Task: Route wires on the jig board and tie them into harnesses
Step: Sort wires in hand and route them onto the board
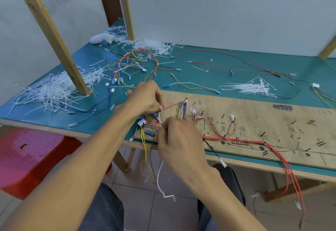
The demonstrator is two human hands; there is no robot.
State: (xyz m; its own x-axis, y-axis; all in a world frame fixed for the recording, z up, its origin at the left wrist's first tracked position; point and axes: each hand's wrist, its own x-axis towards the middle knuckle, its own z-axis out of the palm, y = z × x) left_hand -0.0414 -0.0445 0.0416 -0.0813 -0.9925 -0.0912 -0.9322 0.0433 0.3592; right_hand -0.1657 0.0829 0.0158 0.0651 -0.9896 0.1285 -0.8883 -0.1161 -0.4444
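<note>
Head view: both hands at the left end of the jig board (254, 114), wires held.

Left hand (145, 98), fingers (158, 98) curled, pinches a red wire (171, 105) running right to a blue terminal on the board. Right hand (180, 139), just below and close beside it, pinches a white wire (159, 176) whose tail hangs off the front edge of the surface (200, 67). Board: tan, studded with dark pegs, lying on the teal surface at its front edge. A red bundle (254, 141) follows a drawn track, then drops over the edge. Dark handwritten marks on the board, not legible. Heaped white cable ties (54, 89) far left.
</note>
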